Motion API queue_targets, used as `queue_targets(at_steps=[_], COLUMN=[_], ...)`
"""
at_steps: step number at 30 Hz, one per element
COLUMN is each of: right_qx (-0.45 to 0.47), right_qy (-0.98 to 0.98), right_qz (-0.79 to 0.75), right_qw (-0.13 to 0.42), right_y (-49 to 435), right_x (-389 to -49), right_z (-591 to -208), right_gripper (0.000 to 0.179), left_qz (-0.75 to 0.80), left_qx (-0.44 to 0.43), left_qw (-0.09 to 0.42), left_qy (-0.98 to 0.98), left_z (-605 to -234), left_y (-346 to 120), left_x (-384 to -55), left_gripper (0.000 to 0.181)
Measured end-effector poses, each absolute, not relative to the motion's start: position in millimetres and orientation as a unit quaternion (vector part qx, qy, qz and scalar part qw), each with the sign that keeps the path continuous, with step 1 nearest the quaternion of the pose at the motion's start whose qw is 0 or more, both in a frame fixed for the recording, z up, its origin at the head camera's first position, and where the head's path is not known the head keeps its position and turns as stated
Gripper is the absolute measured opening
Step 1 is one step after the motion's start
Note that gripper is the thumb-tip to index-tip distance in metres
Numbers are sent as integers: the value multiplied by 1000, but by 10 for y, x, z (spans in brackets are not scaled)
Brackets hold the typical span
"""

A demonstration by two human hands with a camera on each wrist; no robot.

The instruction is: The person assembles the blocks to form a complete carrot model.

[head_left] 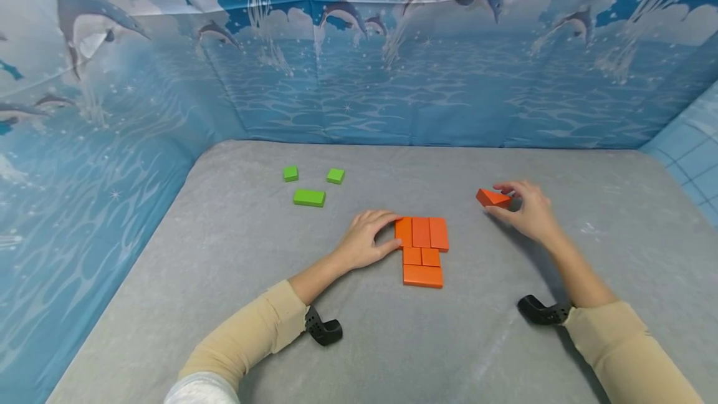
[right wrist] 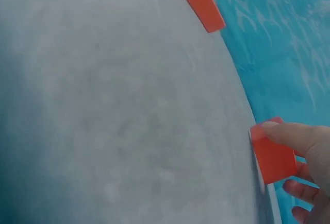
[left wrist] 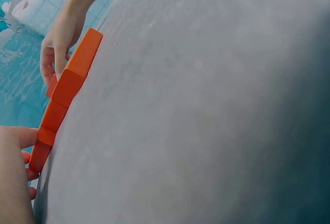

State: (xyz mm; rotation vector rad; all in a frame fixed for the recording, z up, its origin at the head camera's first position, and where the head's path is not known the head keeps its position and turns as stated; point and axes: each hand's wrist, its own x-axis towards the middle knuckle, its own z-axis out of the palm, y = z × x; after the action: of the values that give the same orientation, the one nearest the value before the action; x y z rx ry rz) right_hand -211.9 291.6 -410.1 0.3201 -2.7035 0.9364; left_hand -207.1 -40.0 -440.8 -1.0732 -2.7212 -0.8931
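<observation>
Several orange blocks lie flush together as one flat shape on the grey surface, with three upright rectangles along the far row, two small pieces below and a wide one nearest. My left hand holds the left rectangular block of the far row between thumb and fingers. In the left wrist view its thumb lies against the orange row, while the fingertips show partly behind it. Off to the right, my right hand pinches an orange triangular block between thumb and fingers, close over the surface.
Two small green blocks and a longer green block lie at the far left of the grey cloth surface. Behind it hangs a blue dolphin-print curtain. Black wrist-worn devices sit at both sleeves.
</observation>
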Motion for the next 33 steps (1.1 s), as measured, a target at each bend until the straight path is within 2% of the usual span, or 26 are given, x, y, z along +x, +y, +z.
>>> queue_targets(at_steps=[8, 13, 22, 33], right_qx=[92, 103, 235, 330], right_qy=[-935, -935, -903, -879], right_qz=[324, 321, 333, 334], right_qw=[115, 111, 138, 83], right_y=[2953, 2825, 2295, 1870], right_x=[-2107, -2044, -1663, -1200], right_z=[-4124, -3997, -3821, -3910], right_gripper=[42, 42, 35, 33], left_qz=[-289, -289, -293, -289], left_qx=[-353, -355, -354, -349], left_qw=[42, 43, 44, 43], left_qy=[-889, -888, -887, -890], left_z=[-4391, -4395, -4397, -4392], left_y=[-392, -391, -395, -395], left_x=[-2078, -2083, -2081, -2078], left_gripper=[48, 48, 48, 48])
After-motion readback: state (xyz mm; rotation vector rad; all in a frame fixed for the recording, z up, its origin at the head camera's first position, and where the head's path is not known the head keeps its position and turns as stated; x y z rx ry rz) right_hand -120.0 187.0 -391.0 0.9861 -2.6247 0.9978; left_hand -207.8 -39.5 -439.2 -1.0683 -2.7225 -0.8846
